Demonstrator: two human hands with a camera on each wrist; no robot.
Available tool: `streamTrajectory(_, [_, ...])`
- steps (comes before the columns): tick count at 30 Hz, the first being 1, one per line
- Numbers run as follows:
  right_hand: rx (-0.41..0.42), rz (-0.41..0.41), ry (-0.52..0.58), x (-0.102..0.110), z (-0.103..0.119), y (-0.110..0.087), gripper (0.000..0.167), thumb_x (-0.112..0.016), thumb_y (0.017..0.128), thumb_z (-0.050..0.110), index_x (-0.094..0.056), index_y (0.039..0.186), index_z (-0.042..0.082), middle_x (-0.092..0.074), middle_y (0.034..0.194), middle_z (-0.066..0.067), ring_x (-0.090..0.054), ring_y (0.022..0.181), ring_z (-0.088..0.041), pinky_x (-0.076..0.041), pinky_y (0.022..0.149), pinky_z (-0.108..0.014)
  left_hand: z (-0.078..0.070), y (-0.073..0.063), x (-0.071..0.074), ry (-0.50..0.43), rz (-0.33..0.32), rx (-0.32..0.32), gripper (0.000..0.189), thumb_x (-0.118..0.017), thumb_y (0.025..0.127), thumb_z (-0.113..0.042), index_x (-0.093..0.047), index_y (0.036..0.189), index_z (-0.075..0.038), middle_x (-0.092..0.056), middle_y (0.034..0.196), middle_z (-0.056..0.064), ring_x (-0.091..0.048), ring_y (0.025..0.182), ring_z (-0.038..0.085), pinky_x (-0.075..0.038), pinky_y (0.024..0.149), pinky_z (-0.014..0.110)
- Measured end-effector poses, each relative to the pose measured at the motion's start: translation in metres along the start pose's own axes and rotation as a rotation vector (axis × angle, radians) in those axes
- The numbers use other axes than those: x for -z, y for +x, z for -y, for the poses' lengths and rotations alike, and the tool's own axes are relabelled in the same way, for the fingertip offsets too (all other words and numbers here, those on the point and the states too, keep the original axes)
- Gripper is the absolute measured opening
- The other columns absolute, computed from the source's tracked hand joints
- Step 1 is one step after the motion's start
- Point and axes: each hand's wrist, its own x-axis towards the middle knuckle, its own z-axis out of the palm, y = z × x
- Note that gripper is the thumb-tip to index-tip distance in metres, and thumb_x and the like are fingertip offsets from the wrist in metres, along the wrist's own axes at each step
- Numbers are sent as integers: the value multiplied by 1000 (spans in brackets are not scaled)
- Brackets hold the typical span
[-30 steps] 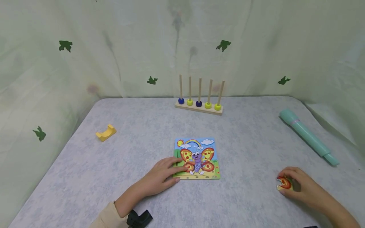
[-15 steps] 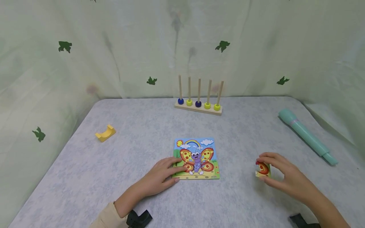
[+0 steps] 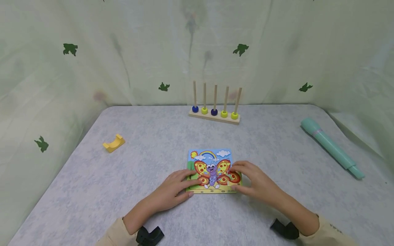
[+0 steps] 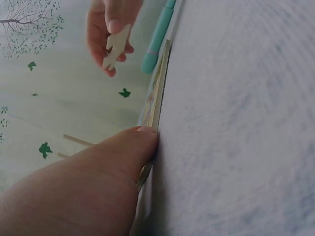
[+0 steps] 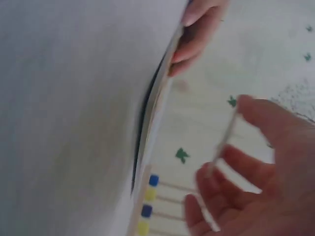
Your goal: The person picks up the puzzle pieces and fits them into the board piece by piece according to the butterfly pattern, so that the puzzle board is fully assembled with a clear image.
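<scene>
A square butterfly jigsaw puzzle (image 3: 223, 153) lies flat on the table in the head view. My left hand (image 3: 172, 192) rests on its left side, fingers stretched over the picture; in the left wrist view the thumb (image 4: 140, 140) touches the board's edge. My right hand (image 3: 258, 182) pinches a puzzle piece (image 3: 235, 177) printed with a red and orange wing swirl, above the puzzle's right edge. Both wrist views show this piece (image 4: 117, 48) raised clear of the board, held between thumb and fingers. The piece and the hand cover part of the puzzle's right side in the head view.
A wooden peg stand (image 3: 214, 118) with blue and yellow beads stands at the back. A yellow curved block (image 3: 114, 143) lies at the left, and a teal microphone-shaped toy (image 3: 332, 147) at the right. A printed curtain (image 3: 138, 51) hangs behind the table.
My right hand has carried the puzzle piece leftward from the table's right side to above the puzzle's right edge. My left hand has stayed in place.
</scene>
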Motion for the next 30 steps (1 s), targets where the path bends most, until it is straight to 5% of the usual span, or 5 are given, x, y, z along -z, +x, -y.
streamTrajectory(8, [-17,86,-15,-26,-14,11,45,-69,78,35,-59,113,9,-52,115,-3,-47,108,-20,-40,89,-40,1,0,-1,11,-16,-27,40,-52,91,-32,-47,131,-32,-34,140,0,-25,129,21,-19,103,43])
streamTrajectory(18, [-17,67,-68,-37,-20,15,52,-69,75,41,-57,116,12,-54,115,-4,-48,108,-22,-38,91,-43,-5,2,-2,41,-38,7,38,-54,89,-33,-51,127,-30,-36,138,0,-27,128,21,-18,103,41])
streamTrajectory(22, [-41,63,-27,-38,-20,16,59,-70,73,44,-54,120,12,-53,117,-2,-46,110,-20,-36,92,-42,-14,5,-2,58,-66,11,34,-57,88,-32,-57,121,-23,-40,134,2,-30,125,21,-19,103,40])
streamTrajectory(30, [-113,159,155,-32,-27,17,56,-69,77,38,-49,124,14,-45,124,-2,-40,115,-20,-34,94,-44,-32,14,-5,101,-18,2,38,-59,86,-30,-50,117,-9,-40,130,5,-34,121,18,-27,101,33])
